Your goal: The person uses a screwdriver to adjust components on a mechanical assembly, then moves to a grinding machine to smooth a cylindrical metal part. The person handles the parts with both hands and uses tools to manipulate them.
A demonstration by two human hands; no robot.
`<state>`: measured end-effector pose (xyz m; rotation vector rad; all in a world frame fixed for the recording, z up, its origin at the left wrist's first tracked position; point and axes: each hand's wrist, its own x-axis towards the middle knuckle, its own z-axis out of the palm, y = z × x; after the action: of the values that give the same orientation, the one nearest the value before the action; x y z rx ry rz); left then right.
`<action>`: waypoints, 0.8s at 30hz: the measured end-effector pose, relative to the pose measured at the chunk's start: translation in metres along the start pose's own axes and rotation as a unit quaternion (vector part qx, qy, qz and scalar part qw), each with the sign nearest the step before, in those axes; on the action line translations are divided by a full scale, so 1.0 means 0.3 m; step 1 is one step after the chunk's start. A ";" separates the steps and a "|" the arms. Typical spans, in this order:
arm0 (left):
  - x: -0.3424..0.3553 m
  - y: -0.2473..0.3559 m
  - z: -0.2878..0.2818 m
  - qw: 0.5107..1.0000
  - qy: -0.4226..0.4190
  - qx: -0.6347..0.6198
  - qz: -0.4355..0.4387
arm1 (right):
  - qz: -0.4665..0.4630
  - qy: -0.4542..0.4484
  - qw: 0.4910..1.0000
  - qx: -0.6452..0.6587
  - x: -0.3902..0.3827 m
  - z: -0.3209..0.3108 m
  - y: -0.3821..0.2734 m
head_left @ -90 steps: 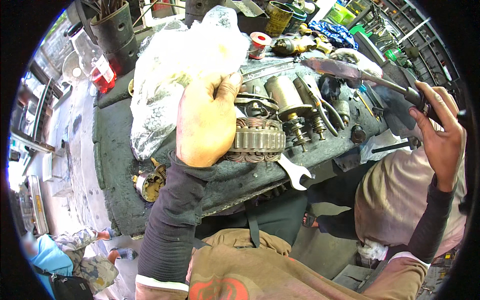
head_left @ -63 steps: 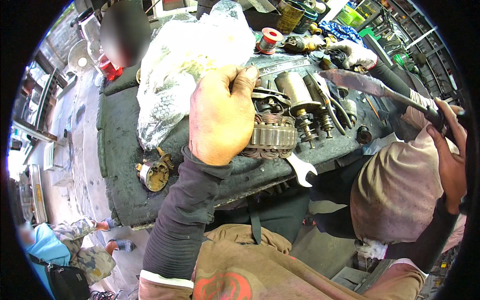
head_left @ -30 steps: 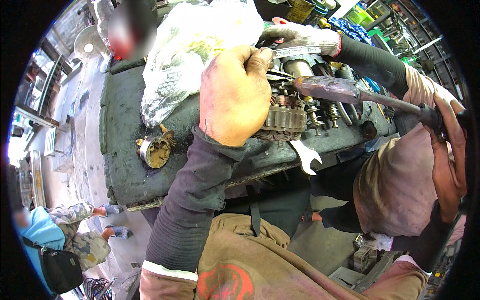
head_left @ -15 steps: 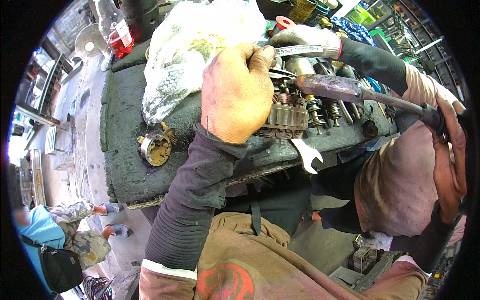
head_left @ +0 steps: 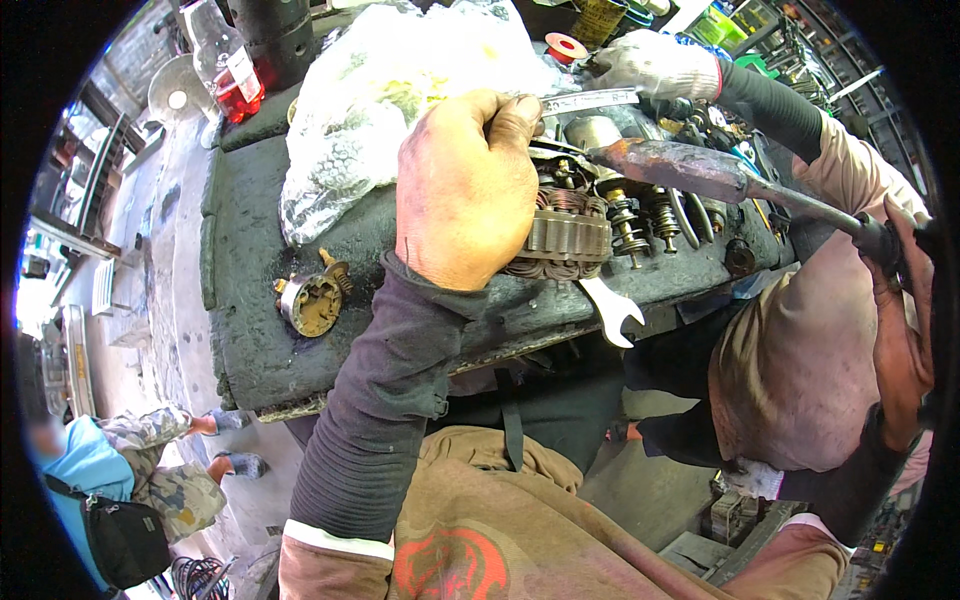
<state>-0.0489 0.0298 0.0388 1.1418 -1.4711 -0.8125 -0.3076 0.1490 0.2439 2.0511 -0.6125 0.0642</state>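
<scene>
My left hand (head_left: 465,200) is closed beside a copper-wound stator assembly (head_left: 560,235), thumb and finger pinched at its upper edge; what they hold is hidden. A flat silver strip (head_left: 595,98) runs rightward from near my thumb. My right hand (head_left: 895,300), at the right edge, grips the dark handle of a long soldering iron (head_left: 680,168), whose broad, rusty head reaches over the assembly's top. An open-end wrench (head_left: 612,310) sticks out below the stator. Cylindrical parts with shafts (head_left: 628,225) lie to its right, and a small round housing (head_left: 310,305) lies to its left.
The dark bench (head_left: 250,360) holds a plastic bag (head_left: 350,110), a red bottle (head_left: 235,90) and a spool (head_left: 566,48). A co-worker's gloved hand (head_left: 655,65) reaches over the back from the right. A seated person in blue (head_left: 90,460) is at lower left.
The iron's head has come left and onto the assembly. The co-worker's gloved hand reached left along the bench's back, then shifted slightly right. The bench appears higher in the view.
</scene>
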 end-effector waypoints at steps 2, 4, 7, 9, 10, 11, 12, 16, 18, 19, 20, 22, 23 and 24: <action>0.002 -0.003 -0.007 1.000 0.005 -0.002 0.005 | -0.002 -0.002 1.000 0.001 0.008 0.003 -0.007; 0.002 -0.008 -0.002 1.000 0.005 -0.001 0.009 | 0.001 -0.009 1.000 0.002 0.008 0.004 -0.016; 0.003 -0.005 -0.001 1.000 0.001 0.006 0.009 | 0.009 -0.024 1.000 -0.006 0.004 0.007 -0.025; 0.002 0.000 -0.005 1.000 -0.006 0.008 -0.001 | 0.014 -0.029 0.999 -0.005 0.001 0.010 -0.025; 0.002 -0.001 -0.005 1.000 -0.003 0.007 0.003 | 0.015 -0.030 0.999 -0.005 0.001 0.013 -0.026; 0.003 -0.002 -0.003 1.000 0.000 0.007 0.008 | 0.016 -0.030 0.999 -0.005 0.001 0.016 -0.026; 0.004 0.001 0.002 1.000 0.001 0.002 0.015 | 0.015 -0.032 0.999 -0.012 0.004 0.005 -0.020; 0.003 0.002 -0.003 1.000 0.002 0.006 0.015 | 0.032 -0.050 0.998 -0.011 0.000 -0.004 -0.009; 0.002 -0.017 -0.006 1.000 0.011 0.011 0.027 | 0.059 -0.088 0.994 0.000 -0.014 -0.016 -0.009; 0.002 -0.019 -0.009 1.000 0.012 0.011 0.026 | 0.053 -0.078 0.995 0.001 -0.016 -0.017 -0.010; 0.001 -0.019 -0.013 1.000 0.013 0.012 0.025 | 0.034 -0.060 0.998 0.006 -0.006 -0.008 -0.014; 0.002 -0.007 0.005 0.999 0.009 0.003 0.032 | -0.066 0.050 0.997 -0.001 0.024 0.012 0.018; 0.004 -0.004 0.016 0.999 0.008 0.000 0.037 | -0.061 0.061 0.996 -0.002 0.006 0.013 0.025; 0.007 -0.009 0.012 0.999 0.011 0.002 0.039 | -0.061 0.063 0.996 0.001 0.010 0.018 0.025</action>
<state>-0.0519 0.0268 0.0363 1.0876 -1.4912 -0.7420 -0.3094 0.1404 0.2478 2.0635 -0.4079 0.1217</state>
